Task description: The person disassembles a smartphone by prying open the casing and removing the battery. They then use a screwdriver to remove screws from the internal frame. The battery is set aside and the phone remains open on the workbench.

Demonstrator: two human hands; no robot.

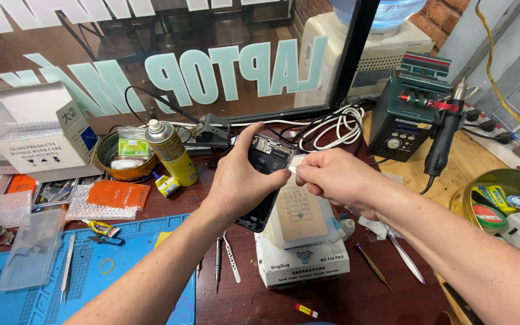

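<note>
My left hand [241, 180] grips an opened black smartphone [264, 157] with its inner parts exposed, tilted above a white heating machine [301, 253] with a beige pad on top. My right hand [332, 176] pinches a small white strip [295, 165] at the phone's right edge, thumb and forefinger closed on it. Both hands meet just above the pad, over the middle of the wooden bench.
A yellow spray can [172, 150], round tin [125, 157], white cardboard box [38, 129] and blue work mat [91, 271] lie left. Tweezers [231, 257] and screwdrivers lie by the machine. A hot-air station [408, 114] with black handle [444, 135] and white cables [334, 125] stand at right.
</note>
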